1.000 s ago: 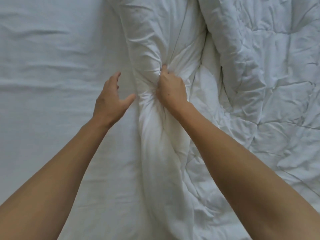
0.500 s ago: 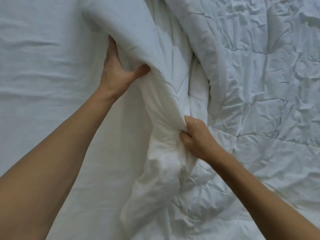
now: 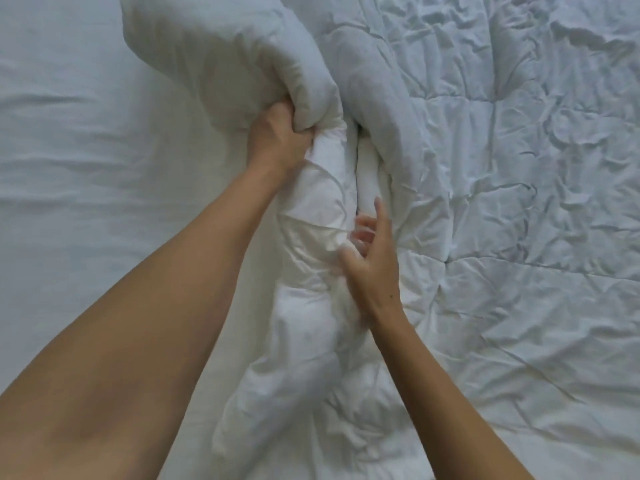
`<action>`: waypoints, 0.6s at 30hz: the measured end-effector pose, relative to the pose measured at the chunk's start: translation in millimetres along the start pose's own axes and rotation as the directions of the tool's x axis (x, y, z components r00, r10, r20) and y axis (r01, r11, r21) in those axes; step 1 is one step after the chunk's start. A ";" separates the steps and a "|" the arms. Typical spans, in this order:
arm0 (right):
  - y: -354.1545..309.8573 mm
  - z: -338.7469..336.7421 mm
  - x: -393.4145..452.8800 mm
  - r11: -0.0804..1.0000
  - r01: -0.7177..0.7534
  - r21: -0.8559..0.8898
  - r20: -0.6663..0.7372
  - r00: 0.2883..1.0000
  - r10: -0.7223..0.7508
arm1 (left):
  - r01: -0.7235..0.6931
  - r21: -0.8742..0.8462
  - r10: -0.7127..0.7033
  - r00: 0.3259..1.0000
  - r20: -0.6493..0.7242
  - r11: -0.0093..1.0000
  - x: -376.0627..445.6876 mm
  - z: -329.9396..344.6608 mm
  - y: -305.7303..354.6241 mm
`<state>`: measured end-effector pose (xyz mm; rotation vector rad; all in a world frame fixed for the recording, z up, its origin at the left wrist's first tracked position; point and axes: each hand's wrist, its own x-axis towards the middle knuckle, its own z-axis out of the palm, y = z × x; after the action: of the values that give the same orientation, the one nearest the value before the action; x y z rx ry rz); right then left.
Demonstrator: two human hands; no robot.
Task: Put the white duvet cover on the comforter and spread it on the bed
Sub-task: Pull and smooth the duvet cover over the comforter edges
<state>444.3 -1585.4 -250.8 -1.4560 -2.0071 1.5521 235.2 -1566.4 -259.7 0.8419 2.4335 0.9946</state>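
Note:
A bunched roll of white duvet cover (image 3: 311,271) with comforter inside runs down the middle of the bed. My left hand (image 3: 277,136) grips a thick fold of this bundle from below, its fingers buried in the cloth. My right hand (image 3: 370,258) lies against the right side of the roll, fingers spread and loosely bent, thumb pressing the fabric. The quilted white comforter (image 3: 502,202) lies crumpled over the right half of the bed.
The flat white bed sheet (image 3: 86,168) covers the left half of the view. A puffy lifted fold of bedding (image 3: 214,50) hangs above my left hand at the top.
My left hand has pulled its gripped fold down and to the right, toward the roll. My right hand has let go of its pinch and now lies open against the fabric.

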 end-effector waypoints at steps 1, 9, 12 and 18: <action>-10.3 2.2 0.7 0.997 0.008 0.076 -0.042 0.999 -0.004 | -0.019 -0.023 0.018 0.999 -0.044 1.000 -5.9 -7.4 -3.1; -65.5 80.0 -25.6 0.747 0.356 -0.561 0.300 0.929 -0.217 | 0.068 -0.041 -0.075 0.977 -0.198 0.997 -92.2 -131.0 -43.6; -104.8 102.1 -83.4 0.814 0.476 -0.333 0.453 0.838 -0.304 | 0.099 0.120 -0.054 0.941 -0.333 0.988 -135.5 -207.7 -60.1; -169.9 128.0 -164.2 0.828 0.551 -0.105 0.604 0.696 -0.387 | 0.188 0.471 0.015 0.919 -0.393 0.862 -208.0 -325.5 -61.5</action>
<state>343.2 -1785.6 -102.6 -0.4354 -2.7437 1.6100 191.7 -1899.6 -59.6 0.7252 3.1198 0.5208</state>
